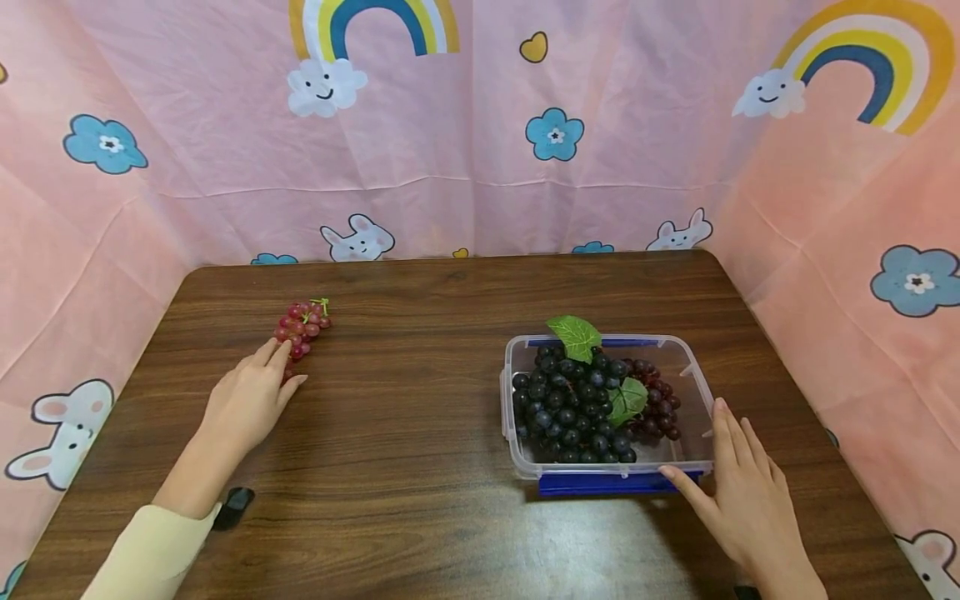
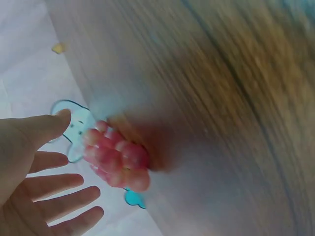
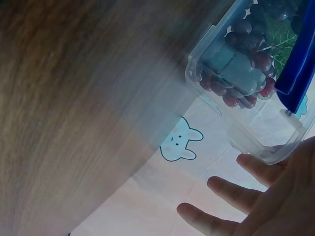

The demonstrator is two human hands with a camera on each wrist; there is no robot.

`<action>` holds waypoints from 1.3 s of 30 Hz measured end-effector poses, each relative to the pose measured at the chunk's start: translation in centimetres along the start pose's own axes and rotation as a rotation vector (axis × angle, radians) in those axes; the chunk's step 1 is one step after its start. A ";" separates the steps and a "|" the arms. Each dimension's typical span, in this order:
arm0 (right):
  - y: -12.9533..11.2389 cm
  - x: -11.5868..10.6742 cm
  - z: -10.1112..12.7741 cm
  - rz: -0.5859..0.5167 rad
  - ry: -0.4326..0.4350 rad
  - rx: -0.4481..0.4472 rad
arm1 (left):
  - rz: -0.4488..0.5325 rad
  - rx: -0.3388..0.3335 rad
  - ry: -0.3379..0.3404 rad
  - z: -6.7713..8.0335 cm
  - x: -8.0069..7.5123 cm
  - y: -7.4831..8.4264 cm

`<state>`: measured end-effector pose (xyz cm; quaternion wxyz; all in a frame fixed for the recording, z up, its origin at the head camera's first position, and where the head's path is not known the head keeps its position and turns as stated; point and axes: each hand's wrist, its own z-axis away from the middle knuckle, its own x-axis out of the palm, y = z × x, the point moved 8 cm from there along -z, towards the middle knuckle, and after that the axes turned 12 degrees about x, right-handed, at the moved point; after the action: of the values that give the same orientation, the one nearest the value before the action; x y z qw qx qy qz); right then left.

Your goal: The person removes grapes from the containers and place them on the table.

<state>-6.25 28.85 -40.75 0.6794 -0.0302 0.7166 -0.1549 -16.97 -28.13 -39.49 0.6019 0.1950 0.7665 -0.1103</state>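
Observation:
A small bunch of red grapes [image 1: 297,327] with a green stem lies on the left of the table. My left hand [image 1: 246,396] hovers over its near end, hiding part of it. In the left wrist view the fingers are spread and apart from the grapes [image 2: 115,157]. My right hand [image 1: 753,492] rests against the near right corner of a clear plastic container [image 1: 701,379], its fingers straight. Inside are a bunch of black grapes [image 1: 566,412] and a bunch of dark red grapes [image 1: 660,404], with green leaves [image 1: 628,400] on top.
The container has blue side clips [image 1: 600,485]. Its lid is not in view. Below sits a dark wood table [image 1: 397,375], and a pink patterned cloth [image 1: 630,167] stands along the back and both sides.

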 end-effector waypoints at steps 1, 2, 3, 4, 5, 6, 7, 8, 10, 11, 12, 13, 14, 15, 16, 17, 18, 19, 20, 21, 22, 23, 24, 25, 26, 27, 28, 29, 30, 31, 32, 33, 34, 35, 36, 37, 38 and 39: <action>0.0 0.0 0.0 -0.001 0.000 -0.001 | -0.004 0.012 0.012 0.1 -0.2 0.4; 0.0 0.0 0.0 -0.003 0.000 -0.001 | -0.005 0.022 0.023 0.1 -0.5 0.8; -0.1 -0.1 0.1 -0.005 0.000 -0.002 | -0.005 0.026 0.029 0.2 -0.6 1.1; -0.1 -0.1 0.1 -0.005 0.000 -0.002 | -0.006 0.034 0.036 0.2 -0.8 1.5; -0.1 -0.1 0.1 -0.006 -0.002 -0.001 | -0.006 0.039 0.042 0.3 -0.9 1.8; -0.1 0.0 0.1 -0.006 -0.003 0.000 | -0.003 0.044 0.046 0.3 -1.0 2.1; -0.1 -0.1 0.1 -0.007 -0.003 0.001 | -0.001 0.045 0.046 0.4 -1.0 2.5; -0.1 0.0 0.1 -0.005 -0.005 0.001 | -0.001 0.045 0.045 0.5 -1.0 2.7; -0.1 0.0 0.0 -0.005 -0.008 0.002 | 0.001 0.050 0.036 0.7 -1.1 3.3; -0.1 0.0 0.0 -0.006 -0.008 0.002 | 0.002 0.052 0.031 0.8 -1.0 3.6; -0.1 0.0 0.1 -0.006 -0.008 0.002 | 0.003 0.053 0.023 0.9 -1.0 3.9; -0.1 0.0 0.0 -0.007 -0.007 0.001 | 0.005 0.057 0.020 1.0 -1.0 4.1; -0.1 0.0 0.0 -0.006 -0.008 0.000 | 0.010 0.064 0.021 1.1 -1.0 4.4; -0.1 0.0 0.0 -0.008 -0.008 0.000 | 0.020 0.075 0.027 1.1 -1.1 4.7; -0.1 0.0 0.0 -0.007 -0.009 0.000 | 0.031 0.089 0.034 1.1 -1.1 4.9; -0.1 0.0 0.0 -0.006 -0.008 -0.001 | 0.045 0.107 0.043 1.1 -1.1 5.2; -0.1 0.0 0.0 -0.005 -0.009 -0.001 | 0.063 0.128 0.051 1.0 -1.2 5.4; 0.0 0.1 -0.1 -0.004 -0.009 -0.001 | 0.081 0.152 0.060 0.9 -1.2 5.7; 0.0 0.1 -0.1 -0.004 -0.009 0.000 | 0.102 0.173 0.064 0.9 -1.2 5.9; 0.0 0.1 -0.1 -0.004 -0.010 0.000 | 0.122 0.197 0.066 0.7 -1.2 6.2; 0.0 0.1 -0.1 -0.003 -0.010 -0.001 | 0.139 0.219 0.067 0.6 -1.1 6.4; 0.0 0.1 -0.1 -0.004 -0.009 -0.001 | 0.154 0.243 0.072 0.5 -1.1 6.7; 0.0 0.1 -0.1 -0.004 -0.010 -0.001 | 0.166 0.264 0.074 0.4 -1.1 7.0; 0.0 0.1 -0.1 -0.004 -0.009 -0.001 | 0.177 0.283 0.074 0.2 -1.1 7.3; 0.0 0.1 -0.1 -0.005 -0.006 -0.001 | 0.186 0.301 0.077 0.1 -1.0 7.7; 0.0 0.1 -0.1 -0.006 -0.005 -0.001 | 0.192 0.321 0.084 -0.1 -1.0 8.0; -0.1 0.0 0.0 -0.007 -0.002 -0.001 | 0.199 0.337 0.088 -0.2 -1.0 8.4; -0.1 0.0 0.0 -0.008 -0.001 0.000 | 0.202 0.351 0.090 -0.4 -1.0 8.7; 0.0 0.0 0.0 -0.007 -0.002 0.001 | 0.205 0.363 0.091 -0.5 -0.9 9.0; 0.0 0.0 0.0 -0.007 -0.002 0.002 | 0.205 0.374 0.092 -0.7 -0.9 9.4; 0.0 0.1 0.0 -0.006 -0.004 0.004 | 0.205 0.386 0.095 -0.8 -0.9 9.7; 0.0 0.1 0.0 -0.005 -0.006 0.005 | 0.204 0.399 0.097 -1.0 -0.9 10.0; 0.0 0.1 0.0 -0.005 -0.008 0.007 | 0.201 0.411 0.099 -1.2 -0.9 10.4; 0.0 0.1 0.0 -0.004 -0.011 0.008 | 0.196 0.424 0.101 -1.4 -0.8 10.7; 0.0 0.2 0.0 -0.003 -0.013 0.009 | 0.193 0.438 0.105 -1.5 -0.8 11.1; 0.0 0.1 0.0 -0.004 -0.010 0.009 | 0.188 0.452 0.108 -1.7 -0.9 11.4; 0.0 0.1 0.0 -0.006 -0.008 0.009 | 0.186 0.464 0.112 -1.9 -0.9 11.7; -0.1 0.1 0.0 -0.007 -0.005 0.009 | 0.182 0.475 0.113 -2.1 -0.9 12.1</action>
<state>-6.22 28.77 -40.81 0.6806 -0.0301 0.7143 -0.1602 -13.43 -16.58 -37.32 0.5029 0.4051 0.7307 -0.2217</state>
